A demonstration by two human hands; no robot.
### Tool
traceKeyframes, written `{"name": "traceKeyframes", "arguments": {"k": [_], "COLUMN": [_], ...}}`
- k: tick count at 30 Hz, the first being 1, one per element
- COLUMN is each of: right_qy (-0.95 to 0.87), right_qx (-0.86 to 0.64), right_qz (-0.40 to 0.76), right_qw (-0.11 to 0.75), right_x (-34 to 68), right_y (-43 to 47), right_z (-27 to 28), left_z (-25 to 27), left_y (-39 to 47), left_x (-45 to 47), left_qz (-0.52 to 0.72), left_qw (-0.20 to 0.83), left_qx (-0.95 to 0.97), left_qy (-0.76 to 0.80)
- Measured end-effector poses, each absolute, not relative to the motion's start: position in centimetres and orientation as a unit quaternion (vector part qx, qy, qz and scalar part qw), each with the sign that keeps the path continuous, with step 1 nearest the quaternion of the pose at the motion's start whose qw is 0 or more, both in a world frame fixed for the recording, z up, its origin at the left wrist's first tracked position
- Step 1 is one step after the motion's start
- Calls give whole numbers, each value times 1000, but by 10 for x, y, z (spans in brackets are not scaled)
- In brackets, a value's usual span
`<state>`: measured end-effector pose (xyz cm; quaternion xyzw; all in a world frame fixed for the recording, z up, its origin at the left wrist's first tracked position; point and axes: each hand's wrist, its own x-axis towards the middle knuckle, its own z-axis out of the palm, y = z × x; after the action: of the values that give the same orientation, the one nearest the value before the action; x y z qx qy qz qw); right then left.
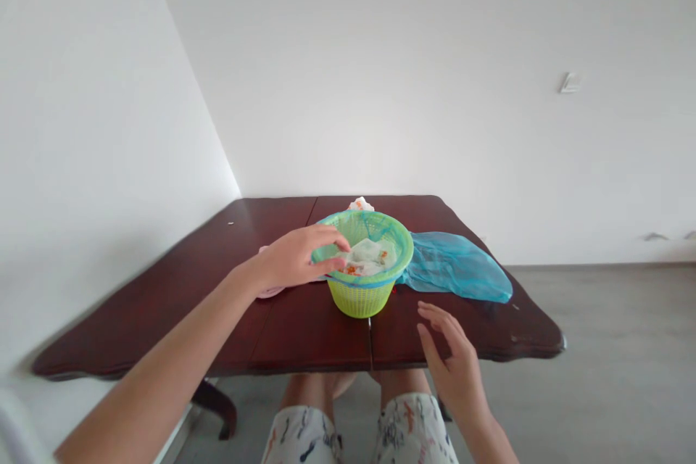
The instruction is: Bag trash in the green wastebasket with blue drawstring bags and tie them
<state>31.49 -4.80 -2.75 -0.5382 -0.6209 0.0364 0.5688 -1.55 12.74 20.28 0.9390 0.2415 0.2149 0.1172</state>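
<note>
A yellow-green plastic basket (pixel 359 299) stands upright on the dark wooden table, with thin blue film around its rim. Inside it lie crumpled white tissues (pixel 370 254) with orange marks. My left hand (pixel 299 254) is at the basket's left rim, thumb and fingers apart, with nothing held; whether it touches the rim I cannot tell. Nearer to me, at the table's front edge, my right hand (pixel 454 359) hovers with its fingers spread and holds nothing. To the basket's right a translucent blue plastic bag (pixel 457 264) is spread out flat.
Behind the basket sits another crumpled white tissue (pixel 360 204) with orange marks. Something pink (pixel 270 293) lies partly hidden under my left hand. The reddish-brown table (pixel 304 344) has a seam running toward me, and walls stand behind it and to the left.
</note>
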Motion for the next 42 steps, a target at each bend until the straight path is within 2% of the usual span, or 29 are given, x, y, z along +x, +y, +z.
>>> {"name": "traceKeyframes", "arguments": {"k": [4, 7, 13, 19, 26, 32, 39, 42], "right_qy": [-673, -686, -665, -726, -753, -786, -839, -829], "right_qx": [-487, -475, -503, -442, -430, -406, -406, -412], "right_qz": [-46, -119, -218, -183, -212, -160, -120, -58], "right_qw": [554, 538, 508, 494, 451, 438, 343, 374], "right_x": [308, 297, 299, 305, 292, 314, 359, 379], "right_y": [-8, 20, 46, 45, 46, 43, 53, 65], "right_z": [-3, 2, 12, 20, 31, 43, 76, 89], "left_z": [154, 128, 119, 109, 106, 106, 114, 119], "left_y": [111, 119, 128, 124, 107, 109, 113, 119], "left_x": [-50, -52, -48, -37, -3, 3, 10, 12], "left_qz": [268, 285, 308, 370, 398, 400, 399, 391], "left_qw": [39, 16, 23, 50, 61, 73, 119, 151], "left_qx": [933, 930, 933, 912, 887, 876, 868, 868], "left_qy": [236, 230, 183, 168, 225, 260, 271, 265]}}
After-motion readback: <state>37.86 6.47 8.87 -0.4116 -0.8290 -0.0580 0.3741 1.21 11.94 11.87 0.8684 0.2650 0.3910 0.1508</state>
